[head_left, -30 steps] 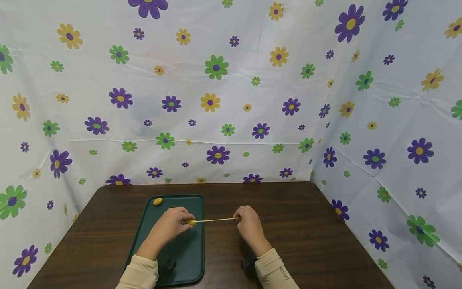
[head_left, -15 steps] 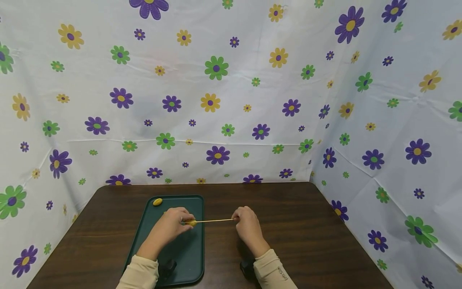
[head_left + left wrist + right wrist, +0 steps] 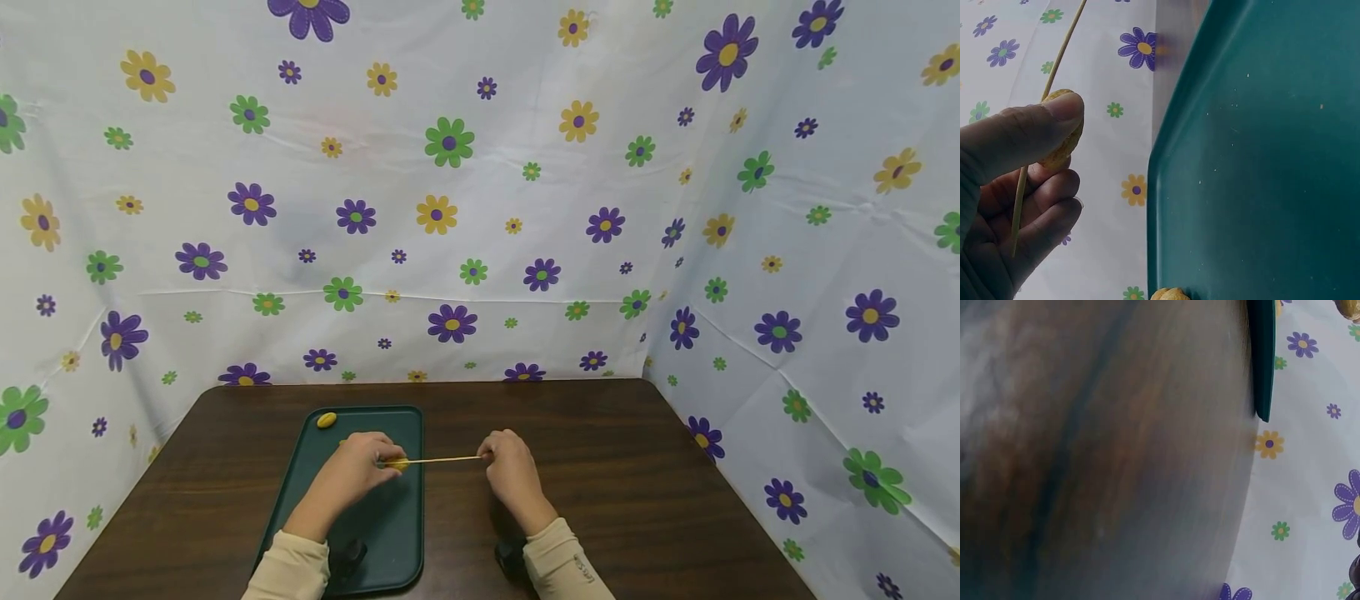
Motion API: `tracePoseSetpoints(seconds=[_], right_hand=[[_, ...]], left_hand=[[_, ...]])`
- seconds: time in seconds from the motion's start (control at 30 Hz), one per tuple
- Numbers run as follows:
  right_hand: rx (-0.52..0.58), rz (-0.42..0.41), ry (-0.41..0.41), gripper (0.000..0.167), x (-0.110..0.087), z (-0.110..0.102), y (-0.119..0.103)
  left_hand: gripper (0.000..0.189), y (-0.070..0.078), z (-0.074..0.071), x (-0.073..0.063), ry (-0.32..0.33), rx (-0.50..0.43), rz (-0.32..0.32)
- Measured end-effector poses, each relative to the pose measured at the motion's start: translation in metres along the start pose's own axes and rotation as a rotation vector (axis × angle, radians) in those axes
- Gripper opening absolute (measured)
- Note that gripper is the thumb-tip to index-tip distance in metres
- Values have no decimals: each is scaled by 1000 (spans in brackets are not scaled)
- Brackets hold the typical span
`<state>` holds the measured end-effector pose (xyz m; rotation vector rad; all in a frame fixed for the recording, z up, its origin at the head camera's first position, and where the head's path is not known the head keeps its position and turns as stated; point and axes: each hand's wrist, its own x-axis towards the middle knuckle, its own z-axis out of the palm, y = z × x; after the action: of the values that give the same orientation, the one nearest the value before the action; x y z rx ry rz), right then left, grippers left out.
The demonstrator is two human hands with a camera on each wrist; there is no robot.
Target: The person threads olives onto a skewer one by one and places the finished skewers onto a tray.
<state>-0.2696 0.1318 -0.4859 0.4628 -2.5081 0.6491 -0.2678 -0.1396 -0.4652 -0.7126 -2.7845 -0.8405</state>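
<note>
My left hand, over the dark green tray, pinches a yellow-brown, peanut-shaped piece between thumb and fingers. A thin wooden skewer runs from that piece to my right hand, whose fingertips pinch its far end. In the left wrist view the skewer passes behind the thumb at the piece, and its other end sticks out below across the palm. The thumb hides where skewer and piece meet. The right wrist view barely shows its hand, only dark fingers at the right edge.
Another yellow piece lies in the tray's far left corner. A further one is mostly hidden behind my left hand. The brown wooden table extends right of the tray, and a flower-printed cloth hangs behind and at the sides.
My right hand has moved slightly left toward the left hand, so the stretch of skewer showing between them is a little shorter. The left hand keeps its place.
</note>
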Motion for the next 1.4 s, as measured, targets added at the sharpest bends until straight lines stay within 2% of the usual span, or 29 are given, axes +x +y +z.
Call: tracePoseSetpoints(seconds=[0.3, 0.67, 1.0, 1.4], right_hand=[[8, 8, -15, 30, 0, 3, 0], [-17, -20, 6, 30, 0, 3, -3], [-4, 1, -16, 31, -2, 4, -6], [-15, -3, -28, 31, -2, 4, -10]], left_hand=[[21, 0, 1, 1, 0, 3, 30], [21, 3, 1, 1, -1, -11, 30], [21, 6, 1, 1, -9, -20, 54], [20, 8, 2, 1, -27, -32, 47]])
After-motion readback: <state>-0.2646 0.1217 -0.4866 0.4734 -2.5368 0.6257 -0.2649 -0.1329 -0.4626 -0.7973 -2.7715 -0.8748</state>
